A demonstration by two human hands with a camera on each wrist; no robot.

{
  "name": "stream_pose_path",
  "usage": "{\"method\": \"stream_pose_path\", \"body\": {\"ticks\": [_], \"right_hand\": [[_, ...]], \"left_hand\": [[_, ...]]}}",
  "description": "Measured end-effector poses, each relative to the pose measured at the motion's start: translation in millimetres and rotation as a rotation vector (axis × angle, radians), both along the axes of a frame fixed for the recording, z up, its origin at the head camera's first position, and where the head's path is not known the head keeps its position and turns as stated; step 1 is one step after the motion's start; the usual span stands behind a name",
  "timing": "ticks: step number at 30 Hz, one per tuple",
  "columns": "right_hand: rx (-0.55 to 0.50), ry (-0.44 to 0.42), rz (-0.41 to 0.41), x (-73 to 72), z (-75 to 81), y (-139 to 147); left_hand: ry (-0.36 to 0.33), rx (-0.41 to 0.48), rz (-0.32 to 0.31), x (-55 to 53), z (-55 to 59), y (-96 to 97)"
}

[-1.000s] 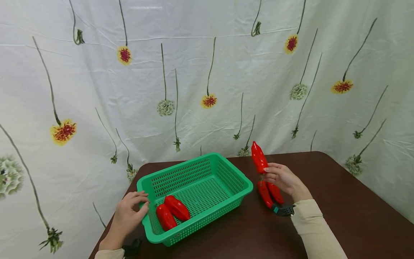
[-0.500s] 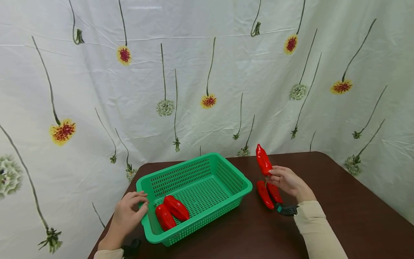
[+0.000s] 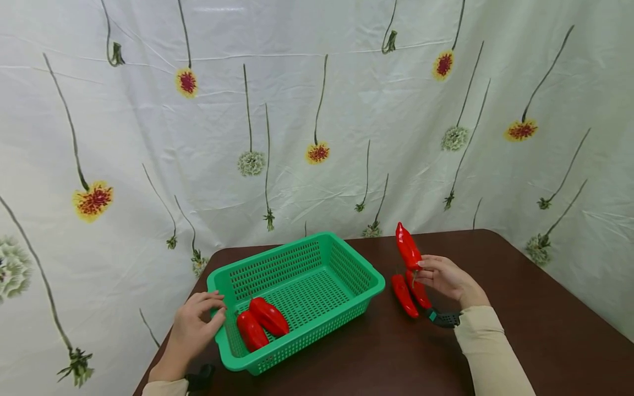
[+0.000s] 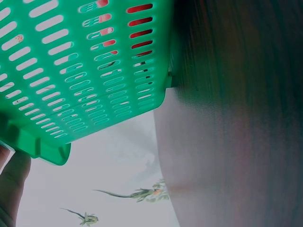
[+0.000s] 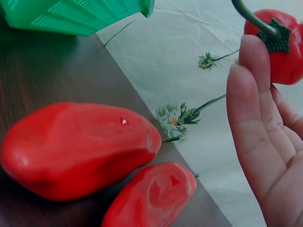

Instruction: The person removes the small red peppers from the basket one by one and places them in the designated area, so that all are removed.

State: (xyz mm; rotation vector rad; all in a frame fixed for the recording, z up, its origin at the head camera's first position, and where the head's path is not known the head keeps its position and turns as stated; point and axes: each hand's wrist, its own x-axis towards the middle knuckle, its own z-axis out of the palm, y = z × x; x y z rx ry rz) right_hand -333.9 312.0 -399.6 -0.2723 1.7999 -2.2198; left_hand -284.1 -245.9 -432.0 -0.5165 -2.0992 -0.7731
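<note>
My right hand [image 3: 448, 278] pinches a red pepper [image 3: 408, 246] near its stem end, its tip pointing up, above the table to the right of the basket. The right wrist view shows the held pepper's curved green stem [image 5: 255, 19] by the fingertips. Below this hand lie two more red peppers, one on the left [image 3: 404, 296] and one on the right [image 3: 419, 291], the latter partly covered by the hand. My left hand [image 3: 194, 324] grips the left rim of a green plastic basket [image 3: 324, 324]. Inside it, two red peppers [image 3: 269, 317] lie side by side at the near left.
The dark brown table [image 3: 366, 357] has a rounded far right corner. Behind it hangs a pale cloth [image 3: 346, 110] printed with flowers. Each wrist wears a dark strap [image 3: 446, 319].
My right hand has moved a little to the right and slightly down with its pepper, uncovering more of the pair on the table. The left hand and the basket stay put.
</note>
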Motion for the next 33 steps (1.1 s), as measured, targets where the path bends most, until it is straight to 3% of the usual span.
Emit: {"method": "stream_pose_path", "body": {"ticks": [21,33], "right_hand": [[-0.014,-0.037,0.000,1.8,-19.9,34],[0.099,-0.096,-0.037,1.3,-35.4,47]], "left_hand": [[0.013,0.011,-0.014,-0.4,0.6,1.1],[0.017,0.008,-0.013,-0.2,0.9,1.3]]}}
